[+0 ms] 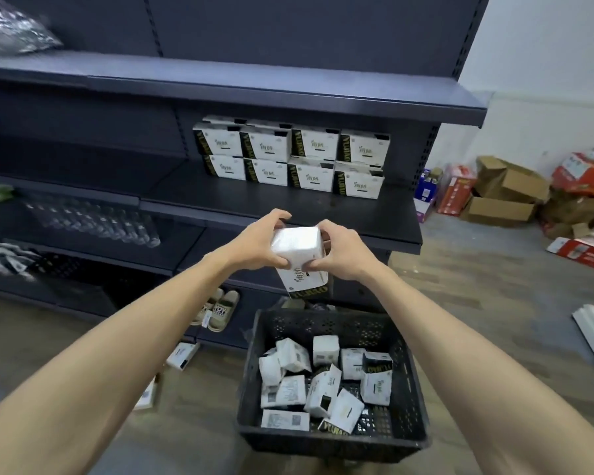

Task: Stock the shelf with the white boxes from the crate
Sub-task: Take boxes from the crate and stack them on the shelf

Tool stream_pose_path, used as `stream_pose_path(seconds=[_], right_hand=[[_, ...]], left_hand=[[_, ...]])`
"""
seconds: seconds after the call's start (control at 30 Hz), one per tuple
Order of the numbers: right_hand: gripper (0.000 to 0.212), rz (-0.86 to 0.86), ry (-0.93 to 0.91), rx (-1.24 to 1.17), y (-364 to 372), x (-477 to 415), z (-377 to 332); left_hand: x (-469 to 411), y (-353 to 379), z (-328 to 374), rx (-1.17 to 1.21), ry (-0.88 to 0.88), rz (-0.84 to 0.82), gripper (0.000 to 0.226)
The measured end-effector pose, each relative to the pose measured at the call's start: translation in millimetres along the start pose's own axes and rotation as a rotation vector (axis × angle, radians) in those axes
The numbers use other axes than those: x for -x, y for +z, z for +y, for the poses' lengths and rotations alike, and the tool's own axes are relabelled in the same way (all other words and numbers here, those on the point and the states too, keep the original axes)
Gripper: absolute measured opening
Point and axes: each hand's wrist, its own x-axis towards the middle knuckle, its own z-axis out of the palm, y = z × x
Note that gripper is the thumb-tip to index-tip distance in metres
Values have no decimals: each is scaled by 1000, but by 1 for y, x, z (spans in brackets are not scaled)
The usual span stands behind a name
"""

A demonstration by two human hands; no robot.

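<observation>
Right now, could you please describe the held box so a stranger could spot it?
In front of the dark shelf, above the black crate, the left hand and right hand grip one white box. It alone is in the air, not stacked.

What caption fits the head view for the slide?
Left hand and right hand grip a white box above the black crate, near the shelf holding stacked boxes.

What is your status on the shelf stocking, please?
One white box gripped by left hand and right hand, above the crate. On the shelf, stacked boxes at back; loose boxes in crate. Shelf front bare, nothing in the way.
</observation>
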Motion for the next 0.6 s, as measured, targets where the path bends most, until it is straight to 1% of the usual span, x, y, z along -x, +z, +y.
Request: stream_pose_path(seconds=[0.03, 0.1, 0.23, 0.3, 0.33, 0.4, 0.47, 0.5, 0.6], right_hand=[[60, 6, -2, -31, 1, -3, -8], [62, 17, -5, -92, 4, -10, -26], [64, 42, -17, -214, 22, -30, -65], [68, 54, 2, -246, 35, -38, -84], [73, 63, 16, -241, 41, -42, -93], [89, 88, 29, -177, 53, -48, -111], [99, 117, 6, -68, 62, -55, -128], [98, 123, -10, -33, 66, -58, -137], [88, 94, -37, 37, 76, -65, -162]], left_hand=[[5, -10, -7, 31, -21, 12, 94], [15, -30, -20, 69, -24, 25, 84], [30, -67, -46, 197, 38, -13, 78], [35, -86, -60, 216, 57, -33, 75], [37, -96, -68, 196, 55, -42, 70], [39, -116, -82, 89, 41, -43, 54], [40, -132, -95, -10, 55, -50, 47], [40, -138, -100, -40, 70, -57, 47], [39, -151, -110, -60, 109, -55, 54]])
